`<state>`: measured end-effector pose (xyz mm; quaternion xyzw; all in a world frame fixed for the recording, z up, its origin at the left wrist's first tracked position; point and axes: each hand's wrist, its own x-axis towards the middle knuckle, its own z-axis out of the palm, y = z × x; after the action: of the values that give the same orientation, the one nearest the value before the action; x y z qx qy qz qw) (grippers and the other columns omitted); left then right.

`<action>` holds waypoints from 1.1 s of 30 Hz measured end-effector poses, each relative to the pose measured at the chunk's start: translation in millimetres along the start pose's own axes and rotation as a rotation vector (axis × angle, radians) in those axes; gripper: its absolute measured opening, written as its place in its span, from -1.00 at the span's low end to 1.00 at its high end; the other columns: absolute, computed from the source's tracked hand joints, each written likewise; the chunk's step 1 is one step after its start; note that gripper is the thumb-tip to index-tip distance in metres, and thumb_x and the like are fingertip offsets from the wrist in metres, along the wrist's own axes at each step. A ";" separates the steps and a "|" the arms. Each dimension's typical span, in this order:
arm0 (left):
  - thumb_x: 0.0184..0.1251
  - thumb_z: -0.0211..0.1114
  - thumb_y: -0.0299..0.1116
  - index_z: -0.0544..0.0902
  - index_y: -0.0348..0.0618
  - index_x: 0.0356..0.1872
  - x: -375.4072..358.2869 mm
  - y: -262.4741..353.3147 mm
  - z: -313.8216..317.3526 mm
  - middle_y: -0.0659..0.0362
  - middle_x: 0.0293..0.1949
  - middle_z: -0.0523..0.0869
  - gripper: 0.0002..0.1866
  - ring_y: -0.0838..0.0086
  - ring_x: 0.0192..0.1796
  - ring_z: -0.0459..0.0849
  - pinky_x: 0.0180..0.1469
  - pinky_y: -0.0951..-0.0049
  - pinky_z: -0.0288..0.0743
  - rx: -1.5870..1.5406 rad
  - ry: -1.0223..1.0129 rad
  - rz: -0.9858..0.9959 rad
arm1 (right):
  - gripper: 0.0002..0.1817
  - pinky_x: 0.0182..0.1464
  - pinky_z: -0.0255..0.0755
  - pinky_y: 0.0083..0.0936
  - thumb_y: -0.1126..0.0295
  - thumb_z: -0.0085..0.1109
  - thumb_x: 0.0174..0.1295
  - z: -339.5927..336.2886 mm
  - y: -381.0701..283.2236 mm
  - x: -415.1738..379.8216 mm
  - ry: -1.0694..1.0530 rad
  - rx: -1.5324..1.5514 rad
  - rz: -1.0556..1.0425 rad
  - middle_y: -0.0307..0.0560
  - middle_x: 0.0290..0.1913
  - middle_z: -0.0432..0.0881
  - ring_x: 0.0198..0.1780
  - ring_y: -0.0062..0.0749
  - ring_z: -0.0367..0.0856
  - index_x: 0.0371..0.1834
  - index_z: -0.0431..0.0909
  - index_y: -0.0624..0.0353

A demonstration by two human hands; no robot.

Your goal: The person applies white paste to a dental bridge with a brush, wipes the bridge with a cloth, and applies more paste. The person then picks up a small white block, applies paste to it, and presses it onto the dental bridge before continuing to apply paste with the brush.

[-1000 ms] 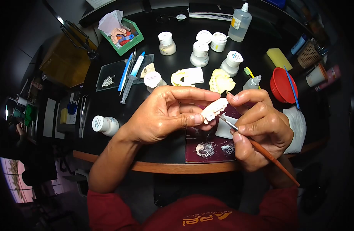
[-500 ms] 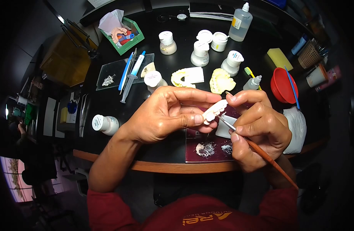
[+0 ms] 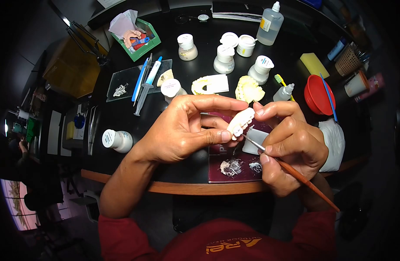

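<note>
My left hand (image 3: 182,126) grips a white dental piece (image 3: 241,124) with a row of teeth between thumb and fingers. My right hand (image 3: 293,145) pinches a brush (image 3: 298,176) with a reddish-brown wooden handle and a metal ferrule. The brush tip lies close to the lower end of the teeth; whether it touches them I cannot tell. My right index fingertip is near the upper end of the piece. Below the hands is a dark red slab (image 3: 217,174) bearing a smeared whitish heap (image 3: 231,167), a smaller white one (image 3: 255,166) and a pale sheet (image 3: 251,145).
Behind the hands stand several white-lidded jars (image 3: 225,58), a yellowish dental cast (image 3: 248,89) and a clear bottle (image 3: 270,26). A red bowl (image 3: 318,95) and white tissue (image 3: 332,143) are right. A green box (image 3: 148,43), syringe (image 3: 143,95) and jar (image 3: 117,140) are left.
The dental piece has turned, showing more of its teeth. The brush tip has shifted slightly down and left, toward the lower end of the piece. The view has moved slightly.
</note>
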<state>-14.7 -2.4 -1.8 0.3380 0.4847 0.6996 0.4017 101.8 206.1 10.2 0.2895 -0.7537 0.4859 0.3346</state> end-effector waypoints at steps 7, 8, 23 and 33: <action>0.26 0.45 -0.73 0.51 -0.56 0.32 -0.5 6.8 5.4 -0.15 0.23 0.64 -0.42 0.30 0.09 0.78 0.14 0.34 0.76 0.059 0.078 -0.063 | -0.80 0.23 0.57 0.04 0.69 0.19 -0.12 -5.8 2.9 -2.7 -0.053 0.045 0.051 -0.10 -0.47 0.60 0.04 -0.01 0.65 -0.39 0.55 0.24; 0.25 0.44 -0.74 0.51 -0.56 0.32 -0.4 7.1 6.3 -0.15 0.23 0.64 -0.42 0.29 0.10 0.78 0.14 0.34 0.77 0.054 0.087 -0.069 | -0.82 0.34 0.55 0.13 0.69 0.17 -0.06 -7.8 2.6 -3.6 -0.089 0.067 0.072 -0.07 -0.45 0.60 0.10 -0.02 0.60 -0.35 0.54 0.26; 0.11 0.46 -0.86 0.62 -0.50 0.19 -2.1 13.6 13.4 -0.14 0.22 0.63 -0.46 0.21 0.13 0.77 0.11 0.31 0.84 0.274 0.133 0.016 | -0.77 0.36 0.53 0.07 0.74 0.18 -0.05 -9.7 1.1 -3.0 -0.124 0.068 0.125 -0.07 -0.41 0.63 0.13 0.00 0.61 -0.31 0.56 0.23; 0.11 0.47 -0.85 0.64 -0.46 0.16 -3.4 8.8 11.7 -0.08 0.18 0.65 -0.48 0.27 0.13 0.76 0.11 0.32 0.85 0.244 0.108 0.092 | -0.77 0.29 0.58 -0.02 0.73 0.22 -0.01 -8.4 -1.8 -2.8 -0.150 0.002 0.088 -0.06 -0.39 0.63 0.13 -0.01 0.60 -0.30 0.55 0.21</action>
<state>-5.1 -2.5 9.8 0.3679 0.5709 0.6705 0.2985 106.7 213.5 11.5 0.2922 -0.7881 0.4779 0.2551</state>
